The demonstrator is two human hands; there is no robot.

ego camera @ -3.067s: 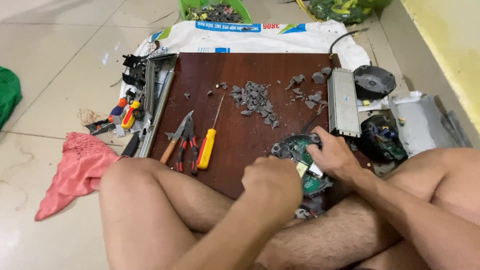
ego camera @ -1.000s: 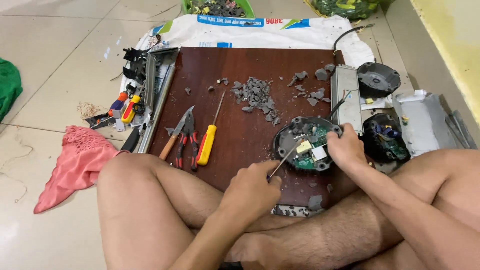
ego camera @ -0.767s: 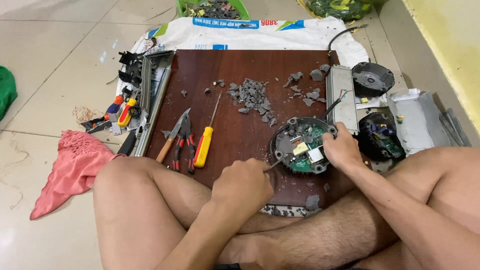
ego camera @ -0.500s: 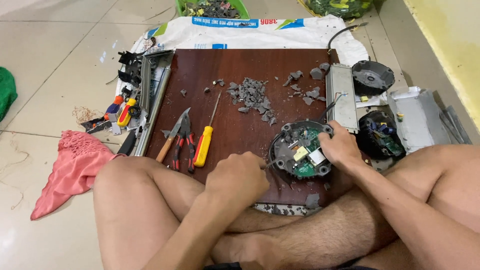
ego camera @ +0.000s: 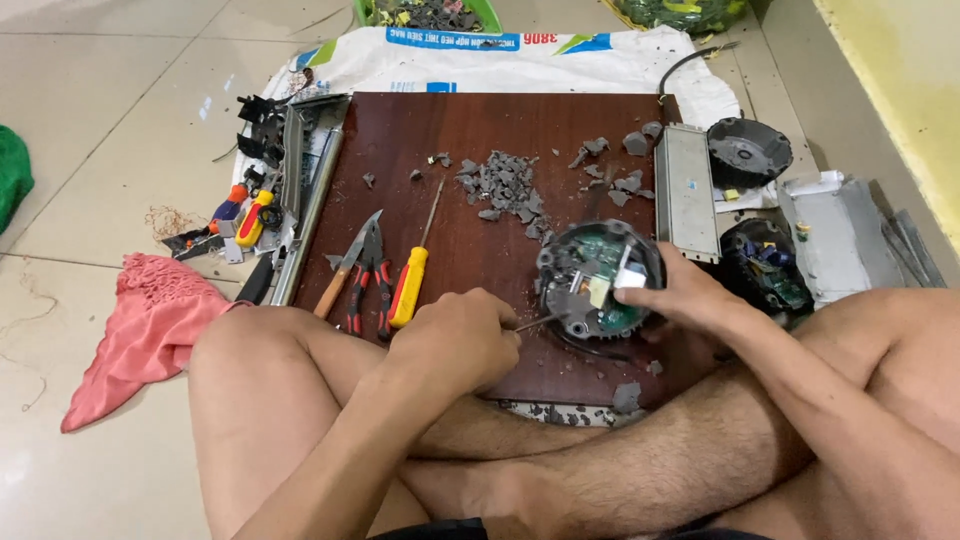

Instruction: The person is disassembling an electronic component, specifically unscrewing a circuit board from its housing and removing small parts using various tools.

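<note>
A round electronic module [ego camera: 598, 279] with a green circuit board lies on the dark wooden board [ego camera: 470, 150]. My right hand [ego camera: 678, 294] grips its right rim, thumb on a white part on top. My left hand [ego camera: 456, 336] is closed round a thin screwdriver [ego camera: 535, 321] whose metal tip touches the module's left edge. A yellow-handled screwdriver [ego camera: 412, 277], red pliers [ego camera: 366, 275] and a wooden-handled cutter [ego camera: 340, 268] lie just left of my left hand.
A heap of grey broken bits [ego camera: 505, 187] lies mid-board. A metal box [ego camera: 685, 190], a black round housing [ego camera: 748, 152] and another gutted module [ego camera: 765, 265] sit right. A metal frame [ego camera: 305, 195], small tools [ego camera: 245, 215], a pink cloth [ego camera: 140, 330] lie left. My crossed legs border the board's near edge.
My left hand has brought the thin screwdriver up from near my knee to the module's left edge. My right hand has turned and steadied the module, which was earlier lower on the board.
</note>
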